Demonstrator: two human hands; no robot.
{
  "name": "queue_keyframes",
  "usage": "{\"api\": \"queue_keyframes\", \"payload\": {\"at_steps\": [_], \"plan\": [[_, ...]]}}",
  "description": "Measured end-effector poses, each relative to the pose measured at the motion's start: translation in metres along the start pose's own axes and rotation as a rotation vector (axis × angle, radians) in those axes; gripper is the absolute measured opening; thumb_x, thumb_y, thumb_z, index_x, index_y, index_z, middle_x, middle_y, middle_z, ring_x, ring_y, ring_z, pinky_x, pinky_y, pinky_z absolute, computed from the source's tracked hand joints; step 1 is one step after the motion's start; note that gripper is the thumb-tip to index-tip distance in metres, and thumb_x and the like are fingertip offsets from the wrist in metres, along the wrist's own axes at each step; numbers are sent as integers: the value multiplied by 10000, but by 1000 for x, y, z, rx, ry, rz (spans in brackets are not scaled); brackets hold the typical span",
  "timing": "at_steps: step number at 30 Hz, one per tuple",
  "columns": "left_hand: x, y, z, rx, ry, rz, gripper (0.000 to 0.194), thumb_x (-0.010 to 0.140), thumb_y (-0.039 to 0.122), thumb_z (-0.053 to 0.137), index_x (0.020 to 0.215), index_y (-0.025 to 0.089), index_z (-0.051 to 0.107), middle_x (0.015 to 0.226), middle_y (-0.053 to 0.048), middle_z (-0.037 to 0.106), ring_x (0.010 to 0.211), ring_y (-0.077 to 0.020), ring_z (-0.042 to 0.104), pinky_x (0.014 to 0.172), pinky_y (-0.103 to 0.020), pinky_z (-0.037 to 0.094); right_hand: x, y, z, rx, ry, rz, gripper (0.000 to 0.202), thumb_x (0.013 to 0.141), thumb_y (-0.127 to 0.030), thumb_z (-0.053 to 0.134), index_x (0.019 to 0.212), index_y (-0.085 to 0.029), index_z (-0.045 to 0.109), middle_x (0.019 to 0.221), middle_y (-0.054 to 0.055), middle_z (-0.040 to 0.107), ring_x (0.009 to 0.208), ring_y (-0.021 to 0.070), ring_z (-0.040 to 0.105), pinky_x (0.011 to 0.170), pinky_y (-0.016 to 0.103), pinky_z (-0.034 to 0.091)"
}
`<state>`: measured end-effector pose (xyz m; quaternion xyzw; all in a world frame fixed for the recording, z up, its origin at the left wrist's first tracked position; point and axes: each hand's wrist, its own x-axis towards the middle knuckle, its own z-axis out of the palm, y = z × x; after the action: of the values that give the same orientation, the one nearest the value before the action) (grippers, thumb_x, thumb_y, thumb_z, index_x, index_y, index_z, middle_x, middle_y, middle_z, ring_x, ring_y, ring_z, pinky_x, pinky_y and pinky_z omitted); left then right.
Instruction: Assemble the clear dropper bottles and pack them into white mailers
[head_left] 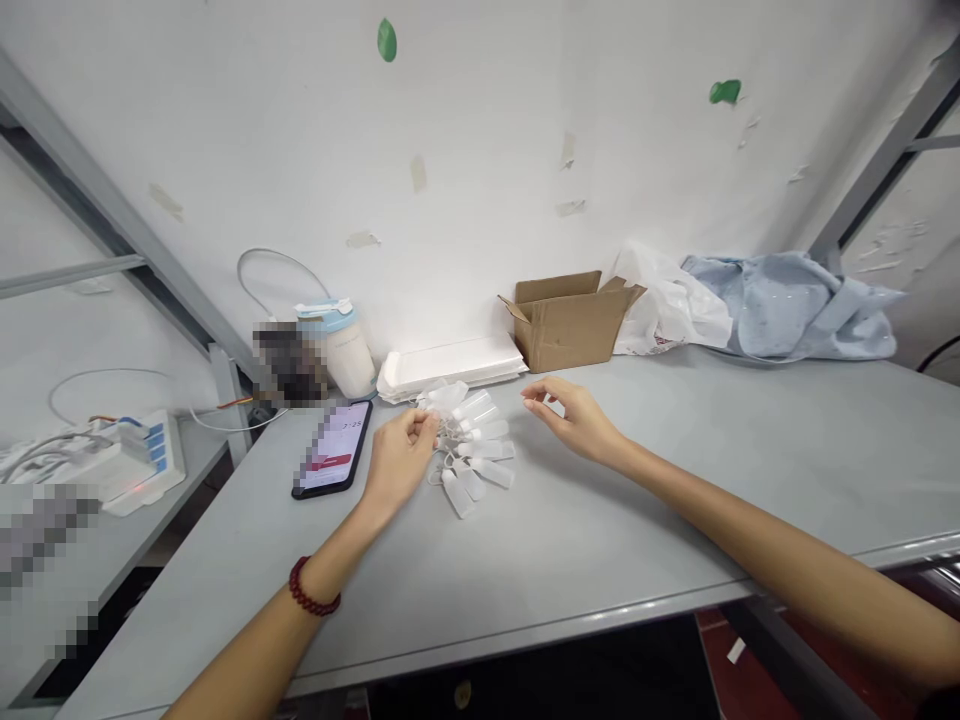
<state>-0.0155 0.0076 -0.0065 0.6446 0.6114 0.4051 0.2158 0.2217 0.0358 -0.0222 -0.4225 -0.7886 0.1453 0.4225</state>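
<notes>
Fanned out on the grey table is a bunch of translucent white plastic tags (491, 472) with thin pale cords. At its left edge my left hand (399, 455) is closed in a pinch on the bunch; the fingers hide the exact spot they grip. My right hand (571, 415) hovers just to the right of the tags, thumb and fingers curved and apart, holding nothing. A phone (337, 450) with a lit screen lies left of my left hand.
Behind the tags lies a stack of flat white packets (454, 365). An open cardboard box (574, 325), a white plastic bag (671, 305) and blue cloth (795, 305) stand along the wall. A blue-lidded cup (349, 350) is at back left, a power strip (146, 465) further left.
</notes>
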Motion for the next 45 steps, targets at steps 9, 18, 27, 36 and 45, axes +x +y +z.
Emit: {"api": "queue_keyframes", "payload": {"at_steps": [9,18,27,36,45], "plan": [[0,-2,1,-119,64,12,239,791,398,519,754,164,549,567,26,554,458,-114,501,480,-217,363,47,31,9,-490,-67,-162,156,886,-136,438,886,-144,594,894,84,639,838,181,556,710,279,396],[0,-1,2,-163,57,18,215,801,372,526,747,164,540,571,28,549,460,-110,504,478,-214,372,96,39,23,-802,-239,-330,230,835,-13,413,817,-98,626,874,142,604,844,223,490,684,316,268],[-3,1,3,-179,46,15,218,810,368,519,739,163,540,591,25,564,479,-111,529,493,-214,394,99,39,31,-957,-297,-420,228,863,-63,405,854,-75,632,892,170,602,856,239,483,686,330,249],[-3,0,3,-187,44,19,221,810,373,519,751,161,539,584,30,558,443,-98,497,466,-210,370,101,42,33,-993,-281,-443,222,809,-1,419,835,-86,623,856,153,602,802,225,485,684,330,245],[7,0,-4,-563,-4,-292,461,757,571,524,899,133,544,568,26,537,332,-59,420,329,-173,231,87,19,21,-960,-203,-527,297,842,-4,302,882,-82,585,893,161,573,788,239,466,710,355,296]]}}
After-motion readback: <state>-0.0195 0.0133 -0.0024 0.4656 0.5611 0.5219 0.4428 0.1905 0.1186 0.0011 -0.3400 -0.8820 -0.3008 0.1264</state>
